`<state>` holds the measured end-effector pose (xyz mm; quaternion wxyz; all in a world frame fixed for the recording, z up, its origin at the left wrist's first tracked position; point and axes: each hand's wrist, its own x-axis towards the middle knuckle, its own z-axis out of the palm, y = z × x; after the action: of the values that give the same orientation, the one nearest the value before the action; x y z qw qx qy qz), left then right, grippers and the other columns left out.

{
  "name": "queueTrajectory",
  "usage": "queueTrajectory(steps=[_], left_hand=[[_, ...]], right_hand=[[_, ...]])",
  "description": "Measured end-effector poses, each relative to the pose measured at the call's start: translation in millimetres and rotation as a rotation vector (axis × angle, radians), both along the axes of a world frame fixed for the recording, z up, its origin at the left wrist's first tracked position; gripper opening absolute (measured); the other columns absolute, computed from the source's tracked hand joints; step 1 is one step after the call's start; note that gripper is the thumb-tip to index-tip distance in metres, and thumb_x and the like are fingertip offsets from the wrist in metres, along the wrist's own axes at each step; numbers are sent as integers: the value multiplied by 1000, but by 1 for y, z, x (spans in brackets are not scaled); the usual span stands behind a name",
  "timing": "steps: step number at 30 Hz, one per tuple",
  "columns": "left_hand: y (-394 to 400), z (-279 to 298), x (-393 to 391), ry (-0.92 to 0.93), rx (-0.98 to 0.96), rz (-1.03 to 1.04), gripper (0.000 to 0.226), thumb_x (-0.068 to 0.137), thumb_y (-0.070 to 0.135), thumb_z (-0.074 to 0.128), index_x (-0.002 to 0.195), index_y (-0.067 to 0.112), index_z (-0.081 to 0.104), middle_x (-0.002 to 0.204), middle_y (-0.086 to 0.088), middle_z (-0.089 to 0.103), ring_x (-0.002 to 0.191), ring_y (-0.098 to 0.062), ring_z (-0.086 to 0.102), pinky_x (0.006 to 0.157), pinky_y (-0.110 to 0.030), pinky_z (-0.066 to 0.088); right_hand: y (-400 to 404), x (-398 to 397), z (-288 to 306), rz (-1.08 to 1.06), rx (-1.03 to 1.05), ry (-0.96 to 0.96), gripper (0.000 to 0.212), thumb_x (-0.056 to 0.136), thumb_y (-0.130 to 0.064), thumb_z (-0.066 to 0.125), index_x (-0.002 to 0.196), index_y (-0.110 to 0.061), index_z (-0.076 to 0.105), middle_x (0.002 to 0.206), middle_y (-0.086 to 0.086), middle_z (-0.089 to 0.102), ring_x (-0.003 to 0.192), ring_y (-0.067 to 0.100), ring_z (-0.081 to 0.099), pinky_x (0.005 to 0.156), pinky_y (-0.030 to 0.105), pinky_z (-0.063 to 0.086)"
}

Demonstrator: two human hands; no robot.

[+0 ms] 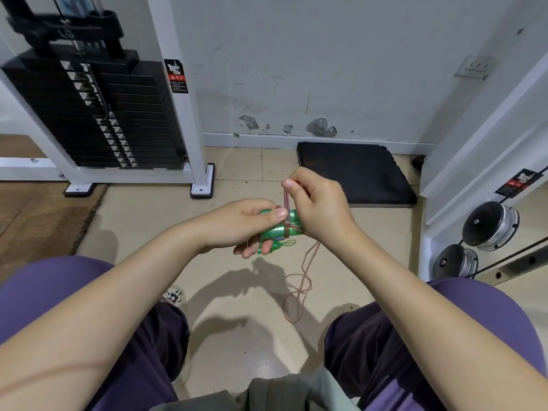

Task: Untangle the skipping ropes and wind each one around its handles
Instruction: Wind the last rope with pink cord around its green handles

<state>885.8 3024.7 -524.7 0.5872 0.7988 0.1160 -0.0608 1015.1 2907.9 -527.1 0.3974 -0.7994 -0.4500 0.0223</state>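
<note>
Green plastic handles [277, 225], lying crosswise, are gripped by the left hand [243, 223]; thin pink rope [287, 200] is pinched directly above by the right hand [317, 200].

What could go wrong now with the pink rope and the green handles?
1. The right hand only pinches the pink rope in a short raised stretch, so it might slip and the turns round the green handles could loosen.
2. The slack hangs in crossed loops toward the floor and could knot as it is pulled up.
3. The left hand grips the handles at one end, so they might twist apart.
</note>
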Motion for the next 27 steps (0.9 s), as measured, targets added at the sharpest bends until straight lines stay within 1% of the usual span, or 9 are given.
queueTrajectory(steps=[4, 7, 11, 14, 17, 20, 23, 25, 27], left_hand=[[-5, 1, 0, -37, 103, 65, 45, 97, 44, 51, 95, -1, 54, 57, -6, 57, 41, -18, 42, 44, -21, 34], [-3, 1, 0, -92, 182, 85, 34, 96, 41, 54, 82, 10, 55, 53, -5, 53, 44, -18, 40, 46, -24, 35], [2, 0, -1, -152, 206, 75, 24, 96, 37, 59, 76, 24, 57, 51, 3, 56, 55, -19, 54, 56, -32, 45], [0, 0, -1, -167, 206, 44, 15, 96, 27, 60, 82, 20, 62, 50, 10, 57, 48, -6, 50, 50, -17, 38], [-1, -2, 0, -173, 195, 36, 11, 96, 21, 60, 88, 13, 63, 49, 10, 56, 41, -1, 45, 46, -12, 35], [2, -4, 0, -180, 179, 48, 9, 95, 23, 61, 86, 21, 61, 55, 4, 58, 44, -11, 46, 44, -19, 37], [9, -4, 0, -198, 166, 91, 17, 96, 29, 60, 84, 17, 57, 57, -3, 56, 45, -20, 45, 46, -24, 36], [13, -3, 1, -236, 97, 152, 17, 97, 30, 57, 85, 18, 57, 57, -5, 55, 43, -18, 44, 44, -22, 35], [15, -1, 3, -286, -14, 256, 17, 96, 32, 55, 92, 15, 58, 57, -6, 54, 42, -16, 42, 43, -20, 33]], right_hand=[[2, -3, -2, -27, 22, 6, 21, 99, -25, 54, 80, -16, 58, 58, -4, 47, 64, 26, 50, 60, 41, 43], [3, -2, 0, -31, 2, 79, 24, 98, -27, 55, 75, -21, 57, 64, -1, 55, 67, 22, 53, 63, 37, 42], [1, 2, 4, 7, -47, 402, 23, 91, -26, 67, 68, -23, 71, 69, 2, 68, 65, 9, 57, 67, 29, 45], [-3, 6, 5, 84, -62, 642, 6, 86, -13, 72, 83, -12, 77, 77, 2, 72, 69, 8, 63, 67, 26, 52], [-4, 8, 2, 127, -29, 673, 8, 83, -8, 74, 83, -15, 69, 72, 0, 61, 62, 10, 57, 58, 22, 47], [-5, 10, 1, 136, -42, 674, 10, 86, -19, 73, 80, -14, 68, 74, 1, 62, 66, 12, 57, 64, 26, 46], [-7, 9, 3, 148, -104, 715, 25, 92, -35, 64, 83, -13, 71, 71, -2, 65, 67, 11, 60, 66, 26, 44], [-6, 8, 4, 160, -86, 830, 34, 94, -45, 58, 85, -14, 69, 71, 1, 65, 63, 18, 57, 60, 30, 40], [-6, 8, 4, 243, -17, 1005, 40, 93, -52, 55, 99, -14, 68, 81, 7, 67, 58, 21, 53, 53, 29, 34]])
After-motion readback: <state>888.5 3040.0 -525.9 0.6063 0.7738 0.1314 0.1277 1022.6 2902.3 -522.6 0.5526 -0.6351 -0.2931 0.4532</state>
